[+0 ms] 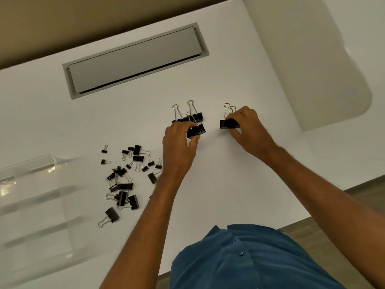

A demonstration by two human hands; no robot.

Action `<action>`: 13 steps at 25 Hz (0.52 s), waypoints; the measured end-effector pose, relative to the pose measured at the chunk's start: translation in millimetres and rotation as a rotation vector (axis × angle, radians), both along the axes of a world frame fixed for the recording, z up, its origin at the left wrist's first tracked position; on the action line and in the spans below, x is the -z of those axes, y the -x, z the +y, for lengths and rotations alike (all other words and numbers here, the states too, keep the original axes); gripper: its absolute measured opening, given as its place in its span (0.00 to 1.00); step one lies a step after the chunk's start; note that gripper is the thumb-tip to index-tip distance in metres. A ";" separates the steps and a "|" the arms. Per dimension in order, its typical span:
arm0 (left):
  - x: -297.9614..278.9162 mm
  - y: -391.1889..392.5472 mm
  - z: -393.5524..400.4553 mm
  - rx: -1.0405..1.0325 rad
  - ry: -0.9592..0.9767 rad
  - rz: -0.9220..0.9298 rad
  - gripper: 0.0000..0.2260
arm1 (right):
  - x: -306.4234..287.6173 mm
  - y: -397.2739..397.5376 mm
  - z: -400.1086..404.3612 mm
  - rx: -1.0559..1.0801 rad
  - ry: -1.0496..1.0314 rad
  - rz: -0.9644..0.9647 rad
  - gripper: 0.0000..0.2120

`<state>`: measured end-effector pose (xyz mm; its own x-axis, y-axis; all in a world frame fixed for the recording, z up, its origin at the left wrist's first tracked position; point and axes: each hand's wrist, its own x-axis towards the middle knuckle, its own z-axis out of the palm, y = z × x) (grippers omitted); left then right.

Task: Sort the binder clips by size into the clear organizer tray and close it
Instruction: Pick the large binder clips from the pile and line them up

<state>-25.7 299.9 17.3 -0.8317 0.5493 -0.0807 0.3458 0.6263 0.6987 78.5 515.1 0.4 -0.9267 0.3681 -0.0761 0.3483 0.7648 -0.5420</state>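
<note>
I have my left hand pinching one large binder clip, right hand another; the clear organizer tray lies toward the bench's left edge (left hand nearer).

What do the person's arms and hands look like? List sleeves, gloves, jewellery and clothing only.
Both the left hand and the right hand are bare: no gloves, rings or watch show. Both forearms are uncovered up to the frame edge, so no sleeve is in view. Below them is a blue shirt with a collar and small buttons down its front.
</note>
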 end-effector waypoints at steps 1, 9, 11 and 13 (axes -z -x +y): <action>2.6 5.1 14.8 0.017 0.028 0.021 0.13 | 2.0 3.8 10.2 0.007 0.002 -0.003 0.14; 33.7 33.1 77.4 0.100 0.182 0.191 0.12 | 24.2 34.8 41.9 -0.038 -0.028 0.013 0.13; 42.4 36.7 82.1 0.107 0.211 0.231 0.11 | 30.1 37.9 44.9 -0.045 -0.029 0.011 0.12; 51.4 40.4 83.1 0.104 0.233 0.263 0.11 | 34.9 40.7 47.6 -0.050 -0.034 0.013 0.12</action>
<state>-66.1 383.0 -34.1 -0.7817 0.6236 -0.0050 0.5643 0.7107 0.4201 37.8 562.6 -34.5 -0.9448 0.3233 -0.0525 0.3023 0.7990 -0.5199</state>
